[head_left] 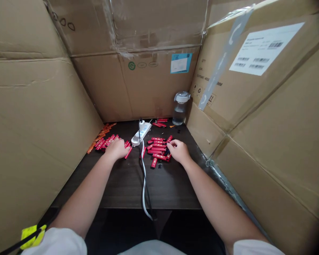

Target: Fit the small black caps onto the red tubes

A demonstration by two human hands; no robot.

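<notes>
A: Left side?
B: Left hand (117, 148) palm-down on flat red plastic sticks (104, 143), toward the dark wooden table's (170, 187) back-left corner. Fingers curled; grasp unclear.
A: Rightward?
B: Past the white power strip (140, 134), right hand (178, 150) touches the second red stick pile (157, 147). Fingers bent; grip unclear.

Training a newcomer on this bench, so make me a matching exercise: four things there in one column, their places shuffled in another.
1 left hand
2 right hand
3 water bottle
4 power strip

A back right corner of the table
B on red pieces left of the cable
C centre, towards the back
D on red pile right of the cable

Pairs: 1-B, 2-D, 3-A, 4-C
</notes>
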